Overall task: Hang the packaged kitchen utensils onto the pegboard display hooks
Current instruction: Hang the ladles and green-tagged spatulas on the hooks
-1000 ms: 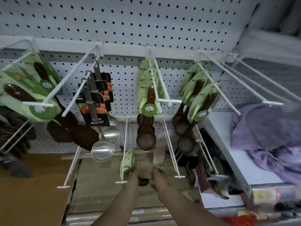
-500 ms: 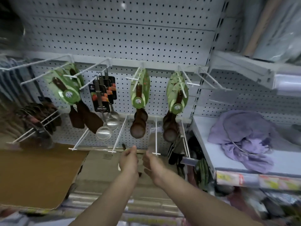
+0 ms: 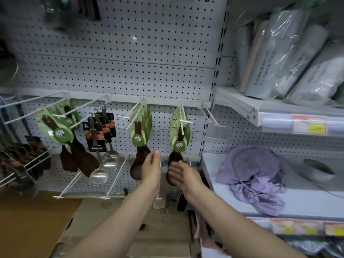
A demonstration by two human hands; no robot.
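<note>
Grey pegboard (image 3: 130, 53) backs a row of white wire hooks (image 3: 128, 118) carrying packaged utensils in four clusters. Far left: dark wooden spatulas (image 3: 78, 159) on green cards, at least two, overlapping so the count is unsure. Next: steel ladles (image 3: 98, 175) on black cards, three bowls visible. Then two clusters of dark wooden spoons on green leaf-shaped cards, the left spoon cluster (image 3: 138, 135) and the right spoon cluster (image 3: 179, 135); number per hook cannot be told, cards stacked. Both hands raised in front of the spoon bowls. Left hand (image 3: 151, 170) fingers straight and together, pointing up, holding nothing, lying over the left cluster's bowl; contact unclear. Right hand (image 3: 183, 174) fingers relaxed, slightly bent, spread toward the right cluster's bowl, gripping nothing visible. Below: lower row of wire hooks (image 3: 87, 179), a cardboard box (image 3: 111, 220) under the forearms. Right side: white shelf (image 3: 307, 200) with a purple cloth (image 3: 256, 175); upper shelf holds plastic-wrapped rolls (image 3: 279, 53), about four.
</note>
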